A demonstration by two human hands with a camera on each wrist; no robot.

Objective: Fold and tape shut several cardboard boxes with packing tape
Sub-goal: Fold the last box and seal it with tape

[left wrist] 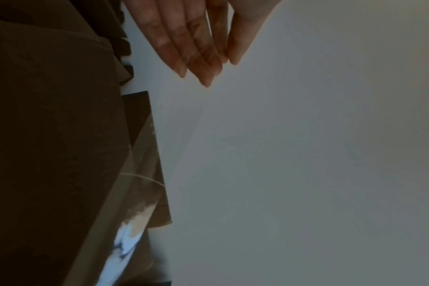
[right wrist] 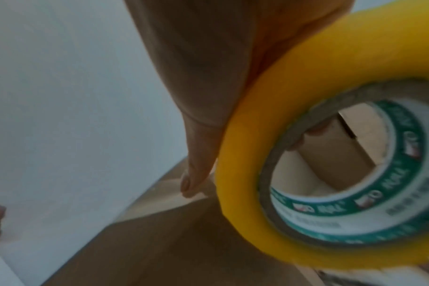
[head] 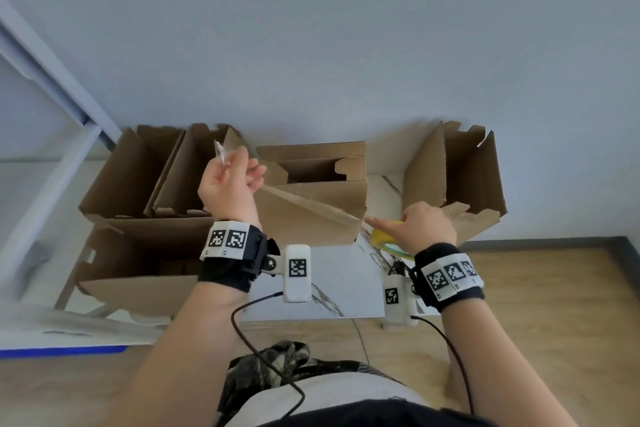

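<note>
In the head view my left hand is raised over the boxes and pinches the free end of a clear tape strip. The strip runs down to the right to a yellow tape roll. My right hand grips that roll, its index finger pointing left along the rim. The strip hangs above the middle cardboard box, whose top is open. The left wrist view has the left hand's fingers straight and meeting the thumb. Filling the right wrist view is the tape roll, with a finger beside it.
Two open boxes stand at the back left, another box at the front left, and one box at the right. They rest on a white marbled table. A white frame rises at the left; wooden floor lies right.
</note>
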